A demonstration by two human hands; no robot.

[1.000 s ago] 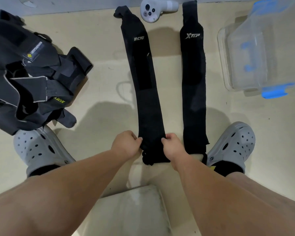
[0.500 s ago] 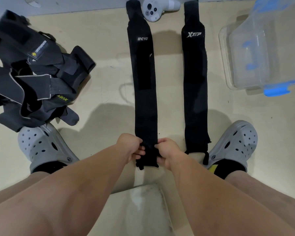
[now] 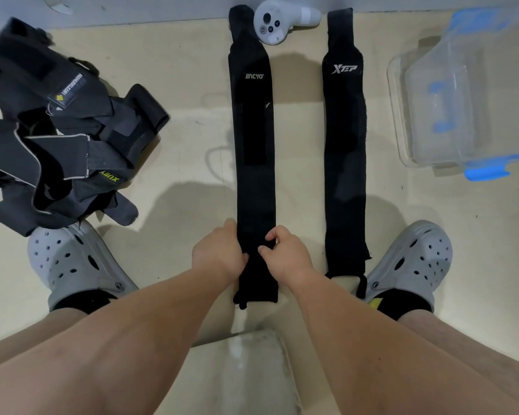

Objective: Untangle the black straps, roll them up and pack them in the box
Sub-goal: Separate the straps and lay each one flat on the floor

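Seen from my remote station, the head camera looks straight down on a cream floor (image 3: pixel 186 163), with two bare forearms reaching in from 6 o'clock. A pale, scuffed slab (image 3: pixel 240 375) fills the bottom edge at 6 o'clock; I cannot tell what it is.

A tangled pile of black straps (image 3: pixel 57 139) sprawls at 9 o'clock, and its near edge meets the toe of the left clog (image 3: pixel 69 259). At 2 o'clock stands a clear plastic box (image 3: pixel 462 85) with blue clips, well apart from the pile. I cannot tell whether its lid is on.

Two more black straps lie flat and straight on the floor, side by side but apart, running from 12 o'clock toward 6. The middle strap (image 3: pixel 253 151) carries a small white logo near its far end. The second strap (image 3: pixel 345 151), at 1 o'clock and marked XTEP, ends just beside the right clog (image 3: pixel 411 259). Both clogs are grey and perforated.

Both hands hold the middle strap close to its near end. The left hand (image 3: pixel 219 254) has its fingers curled over the strap's 9 o'clock edge. The right hand (image 3: pixel 285 256) pinches the 3 o'clock edge between thumb and forefinger. A short length of strap runs on past the wrists toward 6 o'clock.

A white handheld controller (image 3: pixel 277 20) lies at 12 o'clock between the two straps' far ends, just beside the middle strap.
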